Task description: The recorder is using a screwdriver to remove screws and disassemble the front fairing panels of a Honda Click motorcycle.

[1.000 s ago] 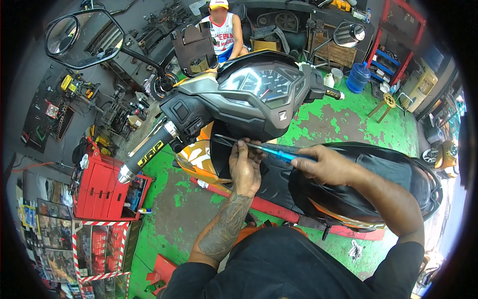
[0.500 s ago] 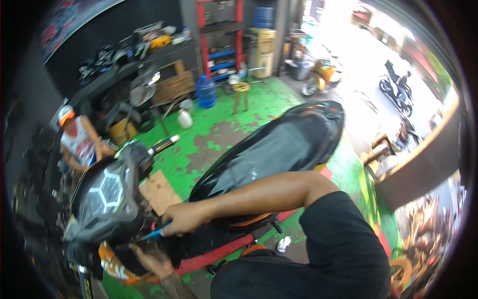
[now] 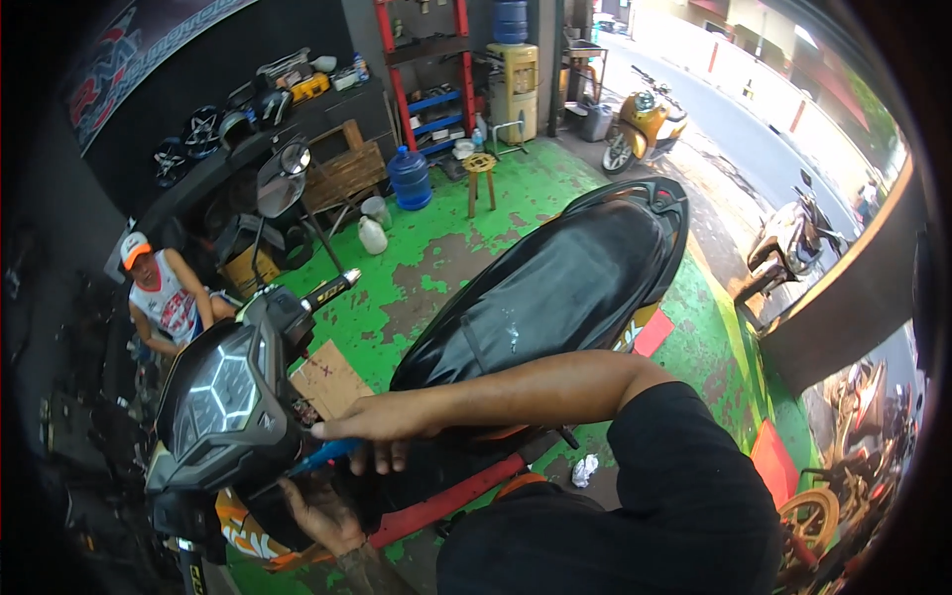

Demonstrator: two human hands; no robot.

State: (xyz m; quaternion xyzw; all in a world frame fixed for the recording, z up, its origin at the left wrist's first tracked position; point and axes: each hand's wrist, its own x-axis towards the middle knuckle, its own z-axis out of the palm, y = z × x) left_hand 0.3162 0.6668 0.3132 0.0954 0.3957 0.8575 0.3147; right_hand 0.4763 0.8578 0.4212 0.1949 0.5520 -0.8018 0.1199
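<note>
My right hand (image 3: 362, 426) holds a blue-handled tool (image 3: 332, 452) just below the scooter's black handlebar cowl (image 3: 203, 451), its fingers loosely curled over the handle. My left hand (image 3: 317, 521) is lower, palm up beside the orange-and-black front panel (image 3: 238, 528), fingertips on the tool's thin shaft under the cowl. The shaft's end is hard to make out. The dash (image 3: 208, 392) sits left of both hands, and the long black seat (image 3: 531, 288) extends up and right behind my right forearm.
A seated person (image 3: 164, 297) is beyond the handlebar. A stool (image 3: 479, 164), blue water jug (image 3: 410, 178) and red rack (image 3: 416, 50) stand at the back. Cardboard (image 3: 332, 377) lies by the scooter. Parked scooters (image 3: 645, 129) and a low wall (image 3: 828, 283) edge the opening at right.
My view has swung right toward the street, shifting the scooter and hands left in the picture. My right hand's fingers look looser on the handle. A rider outside has left view.
</note>
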